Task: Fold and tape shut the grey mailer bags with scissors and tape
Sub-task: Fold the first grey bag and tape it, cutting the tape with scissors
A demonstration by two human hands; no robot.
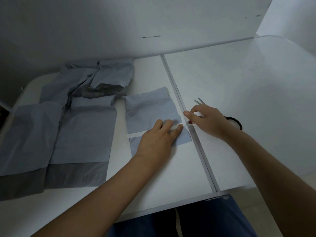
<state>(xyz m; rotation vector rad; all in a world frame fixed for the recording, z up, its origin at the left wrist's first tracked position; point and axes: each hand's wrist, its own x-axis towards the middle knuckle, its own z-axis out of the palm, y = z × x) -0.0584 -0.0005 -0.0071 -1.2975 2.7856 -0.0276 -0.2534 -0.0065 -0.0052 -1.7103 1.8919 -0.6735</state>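
Left hand (158, 139) flat, palm down, fingers spread on the folded mailer (152, 113); no grip closed on anything, just pressing the bag to the tabletop (239, 86). A pale tape strip (136, 134) runs across the mailer from under the left fingers out toward the bag's left edge. Right hand (209, 123) sits just right of the left fingertips, over the seam (196, 142) between the two tabletop halves; its grip is curled around a tape roll (191, 122), of which only a red-marked bit shows under the fingers, thumb extended toward the mailer's right edge. A thin line of tape seems to run from the roll to the bag, though it is faint. Scissors (199, 101) lie beyond and under the right hand: blade tips poke out ahead of the fingers, slightly parted, a black handle loop showing behind the wrist. Whether the right hand touches the scissors cannot be told. Well left of the left hand, a loose pile of bags (82, 120), some flat, some crumpled, a few with darker flaps near the front edge. White wall (119, 28) beyond both hands.
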